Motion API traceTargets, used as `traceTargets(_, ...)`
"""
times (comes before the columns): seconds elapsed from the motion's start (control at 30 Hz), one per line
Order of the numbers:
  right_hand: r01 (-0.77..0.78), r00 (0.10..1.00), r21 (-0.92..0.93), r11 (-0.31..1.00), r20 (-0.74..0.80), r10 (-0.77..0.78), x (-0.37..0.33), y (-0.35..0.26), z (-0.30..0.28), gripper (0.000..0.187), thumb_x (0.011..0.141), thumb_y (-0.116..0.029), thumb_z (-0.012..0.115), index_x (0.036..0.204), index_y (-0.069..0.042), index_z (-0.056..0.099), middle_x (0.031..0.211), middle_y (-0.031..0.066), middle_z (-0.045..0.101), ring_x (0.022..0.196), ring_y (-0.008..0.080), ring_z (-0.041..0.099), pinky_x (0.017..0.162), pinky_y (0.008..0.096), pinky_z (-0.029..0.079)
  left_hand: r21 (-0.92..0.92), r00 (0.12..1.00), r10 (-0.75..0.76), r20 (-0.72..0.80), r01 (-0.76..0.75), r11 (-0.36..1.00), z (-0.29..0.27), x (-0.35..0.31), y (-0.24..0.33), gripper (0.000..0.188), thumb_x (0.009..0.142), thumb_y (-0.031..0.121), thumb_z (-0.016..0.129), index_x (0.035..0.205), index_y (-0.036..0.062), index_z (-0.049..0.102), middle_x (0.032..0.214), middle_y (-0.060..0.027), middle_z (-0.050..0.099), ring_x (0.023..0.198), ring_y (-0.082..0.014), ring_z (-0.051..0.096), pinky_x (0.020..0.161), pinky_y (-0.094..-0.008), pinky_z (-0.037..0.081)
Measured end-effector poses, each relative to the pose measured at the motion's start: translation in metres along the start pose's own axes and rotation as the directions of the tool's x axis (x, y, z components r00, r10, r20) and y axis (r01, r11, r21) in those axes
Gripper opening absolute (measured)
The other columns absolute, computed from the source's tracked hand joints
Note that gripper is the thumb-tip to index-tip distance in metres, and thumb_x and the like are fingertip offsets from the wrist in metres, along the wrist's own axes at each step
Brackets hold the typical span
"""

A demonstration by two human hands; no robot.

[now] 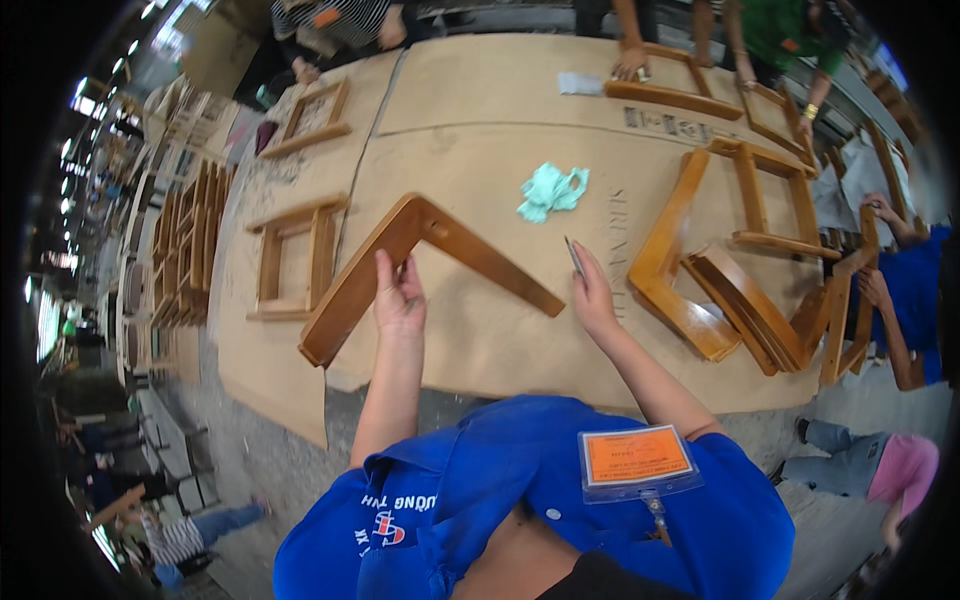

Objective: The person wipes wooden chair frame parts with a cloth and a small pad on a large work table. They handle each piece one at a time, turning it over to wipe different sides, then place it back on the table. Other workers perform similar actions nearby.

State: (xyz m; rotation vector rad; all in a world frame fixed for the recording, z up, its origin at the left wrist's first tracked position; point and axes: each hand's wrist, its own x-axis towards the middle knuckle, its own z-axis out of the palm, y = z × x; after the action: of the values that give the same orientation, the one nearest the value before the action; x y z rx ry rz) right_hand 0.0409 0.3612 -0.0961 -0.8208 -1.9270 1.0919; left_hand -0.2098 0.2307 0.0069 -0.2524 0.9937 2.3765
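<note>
My left hand (401,298) is closed around one arm of an L-shaped brown wooden furniture part (350,290), thumb on its near face. The part is tilted, its bend pointing away from me and its other arm slanting down to the right. My right hand (595,300) is closed on a thin, dark, pen-like tool (574,256); its exact kind is too small to tell. The tool's tip points up and away, apart from the wood. Beyond it a crumpled mint-green cloth (552,191) lies on the cardboard-covered table (470,160).
More bent wooden parts (665,270) lie to the right, beside a wooden frame (770,195). Other frames (295,258) rest at the left. Co-workers handle pieces along the far edge, and a person in a blue sleeve (910,300) works at the right.
</note>
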Motion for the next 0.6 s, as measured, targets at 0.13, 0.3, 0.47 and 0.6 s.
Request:
traceTargets(0.13,0.192,0.981,-0.135,0.972,0.057,-0.186,0.025,-0.034,0.069,0.059,0.08,0.004,0.048,0.137,-0.005,0.039,0.135,0.0229,0.042,0.122,0.0396,0.044,0.101,0.044,0.036,0.026,1.0,-0.005,0.028,0.004,1.0,-0.006,-0.006,-0.002,0.042,0.085,0.019,0.07,0.12,0.0039,0.052,0.119,-0.006,0.057,0.112,-0.0185,0.052,0.1,-0.0301,0.044)
traceTargets(0.3,0.281,0.96,-0.268,0.922,0.071,-0.272,0.043,-0.053,0.112,0.072,0.078,-0.013,0.064,0.141,-0.005,0.03,0.138,0.0222,0.037,0.122,0.0386,0.041,0.099,0.0469,0.036,0.24,0.995,-0.041,0.095,0.017,0.971,-0.023,-0.028,-0.011,0.04,0.092,0.023,0.059,0.128,0.007,0.049,0.126,-0.0079,0.054,0.117,-0.0199,0.051,0.101,-0.0341,0.042)
traceTargets(0.47,0.221,0.975,-0.224,0.949,0.021,-0.222,0.052,-0.044,0.092,0.081,0.073,-0.018,0.071,0.142,-0.007,0.029,0.137,0.0185,0.036,0.118,0.0375,0.043,0.097,0.0464,0.037,0.586,0.728,-0.182,0.661,-0.349,0.732,-0.036,-0.015,-0.009,0.05,0.098,0.03,0.048,0.139,0.0047,0.037,0.14,-0.0165,0.042,0.127,-0.027,0.045,0.099,-0.0344,0.042)
traceTargets(0.6,0.259,0.965,-0.169,0.951,-0.002,-0.263,0.052,-0.043,0.08,0.078,0.073,-0.013,0.071,0.141,-0.008,0.031,0.133,0.0175,0.039,0.115,0.0361,0.044,0.096,0.0442,0.038,0.659,0.633,-0.481,0.607,-0.063,0.749,-0.009,0.011,0.036,0.056,0.096,0.035,0.05,0.139,0.0023,0.035,0.136,-0.0205,0.045,0.114,-0.0273,0.057,0.087,-0.0325,0.051)
